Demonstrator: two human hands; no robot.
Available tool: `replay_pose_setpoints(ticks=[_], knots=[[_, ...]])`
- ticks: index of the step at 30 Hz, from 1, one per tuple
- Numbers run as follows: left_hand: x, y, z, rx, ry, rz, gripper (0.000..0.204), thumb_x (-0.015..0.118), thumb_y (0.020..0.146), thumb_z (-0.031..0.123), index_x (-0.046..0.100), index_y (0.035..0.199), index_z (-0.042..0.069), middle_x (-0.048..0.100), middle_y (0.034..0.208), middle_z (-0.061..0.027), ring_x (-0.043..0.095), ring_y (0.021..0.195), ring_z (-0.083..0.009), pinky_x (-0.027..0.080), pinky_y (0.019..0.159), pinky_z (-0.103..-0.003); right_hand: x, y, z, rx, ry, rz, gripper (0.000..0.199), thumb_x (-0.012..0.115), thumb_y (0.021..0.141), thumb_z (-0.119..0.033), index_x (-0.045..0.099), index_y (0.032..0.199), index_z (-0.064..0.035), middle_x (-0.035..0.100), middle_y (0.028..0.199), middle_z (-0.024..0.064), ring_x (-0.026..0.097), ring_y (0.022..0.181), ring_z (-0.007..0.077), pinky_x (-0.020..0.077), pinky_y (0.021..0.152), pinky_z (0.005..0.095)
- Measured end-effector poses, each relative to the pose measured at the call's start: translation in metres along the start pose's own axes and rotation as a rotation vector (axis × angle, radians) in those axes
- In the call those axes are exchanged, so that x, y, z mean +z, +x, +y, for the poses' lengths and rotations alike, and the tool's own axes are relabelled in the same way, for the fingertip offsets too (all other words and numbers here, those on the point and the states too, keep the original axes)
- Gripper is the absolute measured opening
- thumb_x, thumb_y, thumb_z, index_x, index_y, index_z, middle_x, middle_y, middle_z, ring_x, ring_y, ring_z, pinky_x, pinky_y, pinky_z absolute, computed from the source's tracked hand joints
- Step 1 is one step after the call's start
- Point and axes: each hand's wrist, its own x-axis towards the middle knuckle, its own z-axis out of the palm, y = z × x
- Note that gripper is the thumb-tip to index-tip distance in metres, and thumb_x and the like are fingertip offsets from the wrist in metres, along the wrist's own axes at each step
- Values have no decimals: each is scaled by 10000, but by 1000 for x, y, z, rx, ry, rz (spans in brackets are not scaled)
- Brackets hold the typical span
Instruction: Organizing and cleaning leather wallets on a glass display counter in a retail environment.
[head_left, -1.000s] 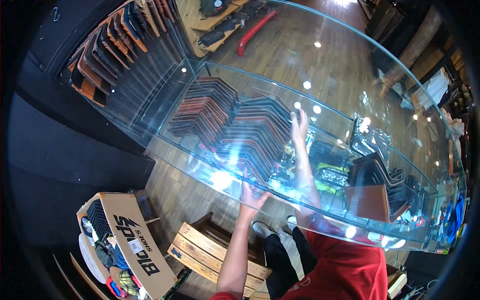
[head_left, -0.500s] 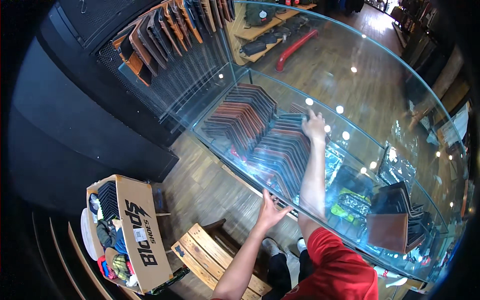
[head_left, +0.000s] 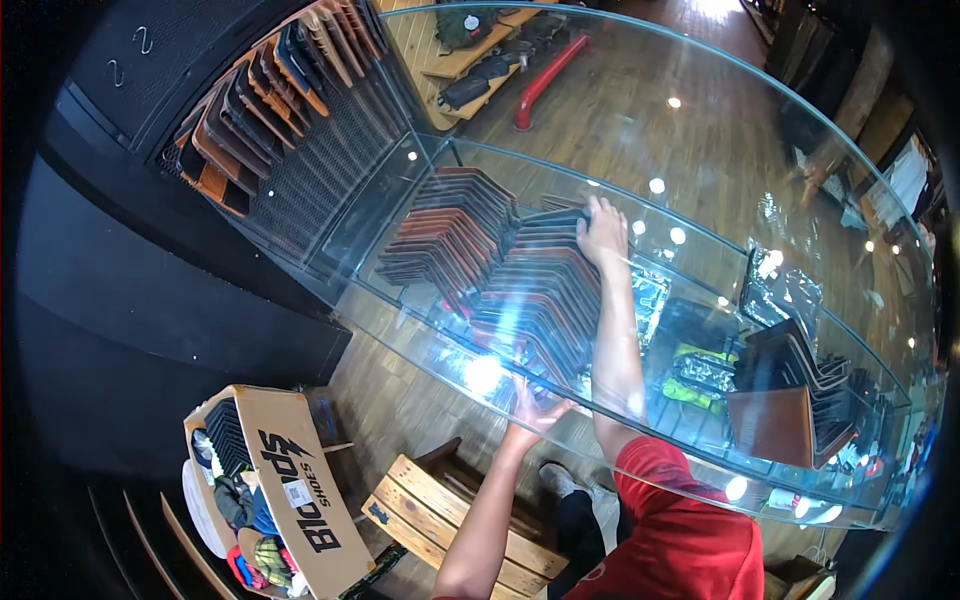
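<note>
Two rows of folded leather wallets stand packed together inside a glass display case. The left row is mostly brown, and the longer right row is black, grey and brown. My right arm reaches into the case along that longer row. At its far end my right hand rests against the wallets, fingers extended and slightly bent. My left hand is at the case's front edge, near the row's close end, with thumb and fingers apart. Glare and glass blur what its fingertips touch.
Larger brown and black wallets stand at the case's right, beside plastic-wrapped packs. More leather goods hang on a rack at the upper left. A cardboard box of clothing and a wooden bench stand below the case.
The view has shifted, so the case and rows sit further left. My right hand stays at the far end of the longer row. The left hand remains by the front edge.
</note>
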Motion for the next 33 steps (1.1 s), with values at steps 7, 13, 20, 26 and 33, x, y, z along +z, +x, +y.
replay_pose_setpoints(ticks=[7, 13, 20, 26, 33], knots=[[-11, 0, 8, 34, 117, 45, 957, 935, 735, 230, 291, 1385, -53, 496, 1366, -234, 557, 1271, -323, 513, 1057, -428, -49, -53, 12, 76, 103, 142, 540, 684, 894, -222, 535, 1397, -93, 582, 1340, 176, 520, 1297, 372, 375, 1122, 490], [-7, 2, 3, 253, 513, 184, 959, 953, 694, 248, 410, 1437, -22, 501, 1383, -194, 469, 1328, -332, 418, 1106, -461, -50, -70, 39, 46, 208, 165, 561, 659, 940, -239, 486, 1450, -79, 538, 1404, 193, 492, 1335, 390, 386, 1129, 481], [-32, -49, -7, -107, 4, 73, 1238, 969, 670, 186, 130, 1565, 13, 424, 1466, -239, 552, 1263, -348, 519, 1006, -457, -38, -177, 65, 226, 384, 493, 426, 626, 952, -113, 534, 1362, -46, 533, 1371, 196, 476, 1333, 382, 366, 1125, 463], [-78, -116, -20, -43, 146, 283, 994, 801, 862, 171, 150, 1613, 137, 508, 1373, -204, 563, 1175, -296, 517, 945, -403, -97, -345, 75, 299, 184, 254, 448, 603, 931, -90, 538, 1373, -57, 540, 1371, 213, 458, 1350, 395, 341, 1150, 498], [-121, -84, 49, 113, 343, 538, 549, 617, 1023, 226, 417, 1513, 81, 644, 1221, -191, 641, 1071, -259, 523, 899, -383, -136, -376, 118, 114, 191, -11, 688, 650, 843, -86, 429, 1495, -88, 412, 1528, 238, 348, 1438, 443, 276, 1196, 497]])
